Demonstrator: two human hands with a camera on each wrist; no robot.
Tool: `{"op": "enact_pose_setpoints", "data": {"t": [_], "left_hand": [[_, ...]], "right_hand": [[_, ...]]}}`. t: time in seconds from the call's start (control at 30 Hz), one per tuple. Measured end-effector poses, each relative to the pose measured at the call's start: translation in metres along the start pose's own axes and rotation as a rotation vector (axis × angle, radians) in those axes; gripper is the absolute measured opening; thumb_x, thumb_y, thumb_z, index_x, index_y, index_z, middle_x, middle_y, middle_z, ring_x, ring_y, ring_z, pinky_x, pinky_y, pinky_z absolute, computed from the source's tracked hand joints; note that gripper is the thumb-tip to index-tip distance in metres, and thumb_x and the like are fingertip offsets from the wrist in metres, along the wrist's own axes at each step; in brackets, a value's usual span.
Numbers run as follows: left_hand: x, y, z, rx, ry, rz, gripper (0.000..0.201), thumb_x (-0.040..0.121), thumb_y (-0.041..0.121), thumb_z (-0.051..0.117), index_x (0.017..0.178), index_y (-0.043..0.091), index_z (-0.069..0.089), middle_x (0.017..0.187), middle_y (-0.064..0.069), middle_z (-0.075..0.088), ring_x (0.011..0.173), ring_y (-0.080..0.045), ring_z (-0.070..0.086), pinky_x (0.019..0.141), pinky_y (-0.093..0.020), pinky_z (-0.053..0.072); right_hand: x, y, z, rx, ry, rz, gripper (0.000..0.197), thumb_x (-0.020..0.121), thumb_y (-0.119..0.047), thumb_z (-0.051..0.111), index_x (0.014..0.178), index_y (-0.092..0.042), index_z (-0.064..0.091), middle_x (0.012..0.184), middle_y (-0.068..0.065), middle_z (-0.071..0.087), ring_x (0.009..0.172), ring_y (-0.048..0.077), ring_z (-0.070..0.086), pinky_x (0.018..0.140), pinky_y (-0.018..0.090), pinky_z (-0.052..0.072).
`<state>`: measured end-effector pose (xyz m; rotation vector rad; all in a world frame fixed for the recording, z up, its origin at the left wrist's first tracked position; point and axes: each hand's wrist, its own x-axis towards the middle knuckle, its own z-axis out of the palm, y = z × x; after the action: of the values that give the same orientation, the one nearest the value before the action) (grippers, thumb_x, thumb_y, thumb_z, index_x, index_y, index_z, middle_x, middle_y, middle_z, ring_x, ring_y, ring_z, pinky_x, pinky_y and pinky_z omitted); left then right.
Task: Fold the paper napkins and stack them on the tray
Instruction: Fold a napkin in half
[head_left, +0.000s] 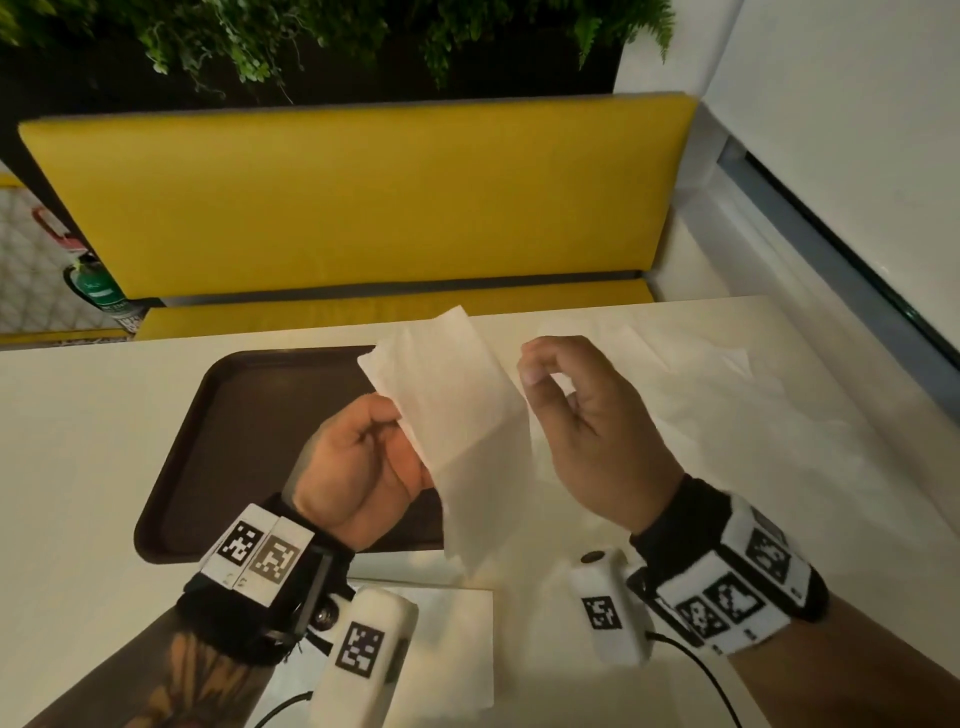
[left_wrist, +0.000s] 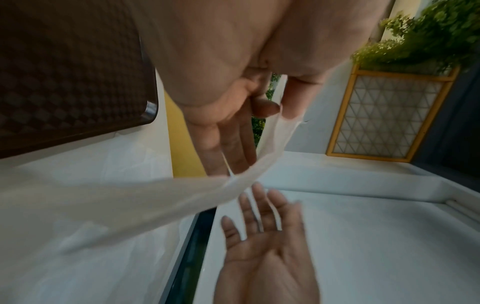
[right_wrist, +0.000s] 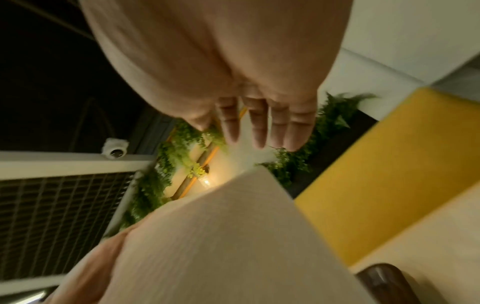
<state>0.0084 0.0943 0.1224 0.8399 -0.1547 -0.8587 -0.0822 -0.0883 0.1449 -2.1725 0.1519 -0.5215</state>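
Note:
My left hand (head_left: 401, 422) pinches a white paper napkin (head_left: 452, 400) by its left edge and holds it up above the table, its lower part hanging down. In the left wrist view the napkin (left_wrist: 155, 201) drapes from my thumb and fingers (left_wrist: 233, 144). My right hand (head_left: 535, 364) hovers just right of the napkin, fingers relaxed, holding nothing; its bare palm (left_wrist: 267, 246) faces the napkin. The dark brown tray (head_left: 234, 441) lies on the table under and left of my left hand, with nothing visible on its bare part. In the right wrist view the napkin (right_wrist: 221, 236) fills the lower middle.
Several loose white napkins (head_left: 701, 395) lie spread on the cream table (head_left: 78, 441) at the right. Another flat napkin (head_left: 457, 639) lies near the front edge between my wrists. A yellow bench (head_left: 363, 208) stands behind the table, and a white window ledge (head_left: 779, 249) runs along the right.

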Motion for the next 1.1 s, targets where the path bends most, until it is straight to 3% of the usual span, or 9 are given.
{"op": "enact_pose_setpoints", "data": {"t": [0.13,0.23,0.33,0.43,0.6,0.73,0.83,1.0,1.1], "left_hand": [[0.001,0.003,0.002,-0.05,-0.046,0.031,0.022,0.073,0.026,0.057,0.076,0.009,0.07,0.07,-0.006,0.072,0.069,-0.019,0.071,0.071,-0.031,0.058],[0.004,0.006,0.005,-0.005,0.018,0.012,0.032,0.089,0.022,0.04,0.086,0.001,0.064,0.076,-0.016,0.064,0.068,-0.026,0.065,0.068,-0.031,0.057],[0.011,0.003,0.004,0.372,0.291,0.128,0.031,0.09,0.029,0.048,0.105,0.003,0.053,0.09,-0.018,0.057,0.074,-0.026,0.062,0.063,-0.034,0.054],[0.004,0.0,0.013,0.941,0.479,0.393,0.037,0.078,0.04,0.058,0.106,0.019,0.048,0.103,-0.002,0.057,0.093,-0.011,0.059,0.077,-0.027,0.046],[-0.009,-0.022,0.033,1.56,0.083,0.549,0.07,0.062,0.054,0.066,0.117,0.014,0.047,0.114,0.001,0.05,0.099,-0.012,0.051,0.084,-0.022,0.047],[-0.004,-0.036,0.034,1.61,0.101,0.494,0.088,0.06,0.06,0.066,0.131,0.015,0.039,0.111,0.008,0.053,0.084,0.0,0.056,0.075,-0.004,0.043],[-0.001,-0.034,0.028,1.647,0.146,0.486,0.063,0.073,0.048,0.061,0.124,0.014,0.049,0.109,0.003,0.056,0.096,-0.008,0.055,0.081,-0.007,0.037],[-0.001,-0.017,0.02,1.611,0.257,0.578,0.006,0.088,0.018,0.062,0.084,0.015,0.064,0.074,0.005,0.065,0.064,-0.007,0.061,0.059,-0.025,0.054],[-0.008,-0.009,0.023,1.523,0.238,0.412,0.047,0.075,0.04,0.075,0.114,0.019,0.058,0.105,0.011,0.057,0.091,-0.004,0.057,0.076,-0.017,0.049]], "right_hand": [[0.012,0.012,-0.007,0.234,-0.319,0.46,0.036,0.093,-0.047,0.052,0.117,-0.02,0.054,0.108,-0.003,0.066,0.098,0.019,0.062,0.082,0.031,0.052],[0.012,0.011,-0.009,0.407,-0.375,0.48,0.021,0.094,-0.024,0.059,0.101,-0.004,0.059,0.101,0.021,0.066,0.081,0.034,0.059,0.067,0.037,0.051],[0.011,0.009,-0.009,0.489,-0.262,0.525,0.014,0.093,-0.015,0.06,0.102,-0.004,0.056,0.094,0.025,0.067,0.079,0.039,0.06,0.065,0.037,0.049],[0.014,0.01,-0.007,0.355,-0.035,0.473,0.044,0.091,-0.014,0.063,0.127,-0.027,0.042,0.081,0.016,0.07,0.065,0.026,0.063,0.059,0.025,0.054],[0.013,0.005,0.007,0.215,0.003,0.316,0.018,0.093,-0.009,0.055,0.101,-0.021,0.066,0.074,-0.002,0.067,0.065,0.011,0.062,0.063,0.025,0.052],[0.012,0.001,0.012,0.19,-0.082,0.325,0.02,0.093,-0.01,0.053,0.103,-0.021,0.067,0.094,-0.007,0.071,0.082,0.008,0.069,0.072,0.021,0.055],[0.012,0.0,0.004,0.213,-0.121,0.297,0.02,0.091,-0.001,0.056,0.106,-0.012,0.064,0.086,-0.002,0.074,0.065,0.008,0.071,0.057,0.009,0.048],[0.014,0.004,-0.007,0.022,-0.077,0.234,0.004,0.087,-0.014,0.067,0.088,-0.01,0.069,0.065,-0.004,0.069,0.047,0.006,0.062,0.055,0.012,0.049],[0.013,0.01,-0.006,-0.112,-0.055,0.156,0.012,0.087,-0.025,0.068,0.082,-0.015,0.07,0.067,-0.008,0.065,0.06,0.006,0.06,0.061,0.02,0.05]]}}
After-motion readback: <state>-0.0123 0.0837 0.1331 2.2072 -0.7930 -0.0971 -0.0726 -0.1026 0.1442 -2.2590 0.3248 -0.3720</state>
